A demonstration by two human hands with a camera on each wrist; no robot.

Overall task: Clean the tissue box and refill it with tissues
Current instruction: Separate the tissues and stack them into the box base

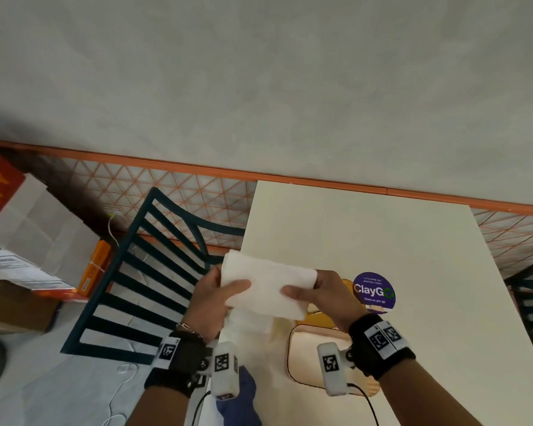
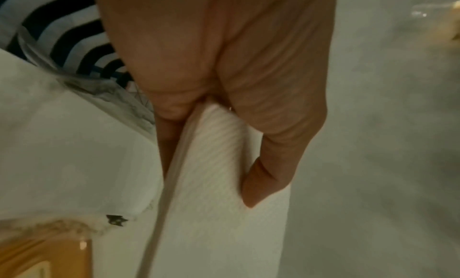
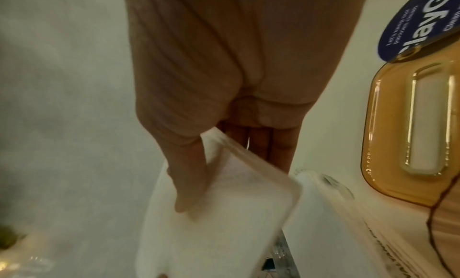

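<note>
A folded stack of white tissues [image 1: 268, 287] hangs in the air over the table's left edge. My left hand [image 1: 228, 289] pinches its left end, thumb on top. My right hand [image 1: 305, 287] pinches the right end the same way. The wrist views show each thumb pressed on the tissue stack [image 2: 219, 203] [image 3: 211, 223], with the fingers behind it. Under the hands lies a plastic-wrapped tissue pack [image 1: 246, 325]. The light wooden tissue box [image 1: 314, 358] sits on the table below my right wrist. Its amber see-through lid [image 3: 408, 124], with a slot, lies just beyond it.
A purple round ClayGo sticker [image 1: 373, 292] marks the cream table [image 1: 366, 235]. A blue cloth [image 1: 237, 401] lies at the table's near left edge. A dark slatted chair [image 1: 142, 272] stands left of the table, with cardboard boxes [image 1: 19, 241] on the floor further left.
</note>
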